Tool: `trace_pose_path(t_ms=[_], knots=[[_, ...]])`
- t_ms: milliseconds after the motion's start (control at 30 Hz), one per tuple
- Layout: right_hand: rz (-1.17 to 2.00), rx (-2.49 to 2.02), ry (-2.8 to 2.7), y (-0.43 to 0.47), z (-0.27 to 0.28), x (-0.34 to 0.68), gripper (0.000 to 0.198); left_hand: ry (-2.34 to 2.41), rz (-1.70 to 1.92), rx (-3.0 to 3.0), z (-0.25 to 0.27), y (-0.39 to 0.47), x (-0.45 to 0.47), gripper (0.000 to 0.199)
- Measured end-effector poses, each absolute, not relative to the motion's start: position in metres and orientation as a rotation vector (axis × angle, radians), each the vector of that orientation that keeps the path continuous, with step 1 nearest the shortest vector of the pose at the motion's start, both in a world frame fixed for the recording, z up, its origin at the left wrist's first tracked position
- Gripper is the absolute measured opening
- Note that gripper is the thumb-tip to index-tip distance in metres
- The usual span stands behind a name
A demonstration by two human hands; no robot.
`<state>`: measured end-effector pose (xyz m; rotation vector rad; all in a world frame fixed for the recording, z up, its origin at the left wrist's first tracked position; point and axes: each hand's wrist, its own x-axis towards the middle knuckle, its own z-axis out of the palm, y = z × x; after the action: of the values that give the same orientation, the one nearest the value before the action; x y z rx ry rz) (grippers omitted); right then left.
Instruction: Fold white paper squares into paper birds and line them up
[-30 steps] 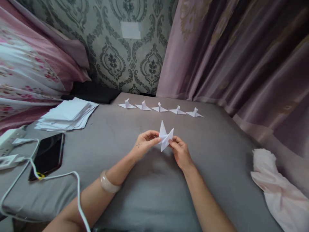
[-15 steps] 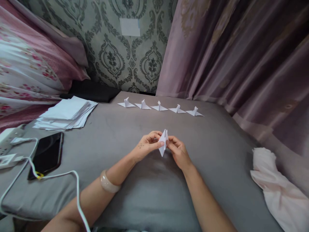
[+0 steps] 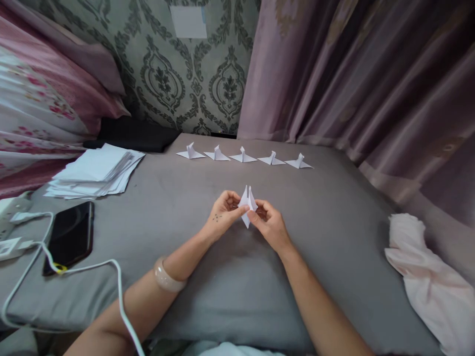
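Note:
Between my hands is a folded white origami paper (image 3: 247,201), a narrow diamond with two points at the top and one at the bottom. My left hand (image 3: 224,213) pinches its left side, thumb on the near face and fingers curled behind. On the other side my right hand (image 3: 271,222) grips it the same way, its thumb close to the left one. The fingertips behind the paper are partly hidden. Beyond the hands, several finished-looking paper cranes (image 3: 243,156) stand in a row with wings spread.
A stack of white paper (image 3: 92,170) lies at left on the grey surface (image 3: 178,198), before a black folded item (image 3: 133,134). Nearer are a phone (image 3: 72,236), white cables (image 3: 119,291) and a power strip (image 3: 11,217). Pale pink cloth (image 3: 423,272) lies at right.
The folded paper has turned a little, and its two top points now stand further apart. My right thumb has shifted left across its face. The camera view has tilted slightly down.

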<state>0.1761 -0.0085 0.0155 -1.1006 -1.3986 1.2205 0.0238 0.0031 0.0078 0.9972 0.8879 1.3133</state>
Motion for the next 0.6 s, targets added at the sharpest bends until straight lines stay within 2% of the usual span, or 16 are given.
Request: trace_pose_path(t_ms=[133, 600], knots=[[1.136, -1.144, -1.420, -0.009, 0.013, 0.174, 0.029, 0.813, 1.276, 1.009, 0.007, 0.003, 0.022, 0.044], [1.469, -1.049, -1.291, -0.007, 0.020, 0.183, 0.021, 0.733, 1.198, 1.002, 0.010, 0.004, 0.015, 0.033]])
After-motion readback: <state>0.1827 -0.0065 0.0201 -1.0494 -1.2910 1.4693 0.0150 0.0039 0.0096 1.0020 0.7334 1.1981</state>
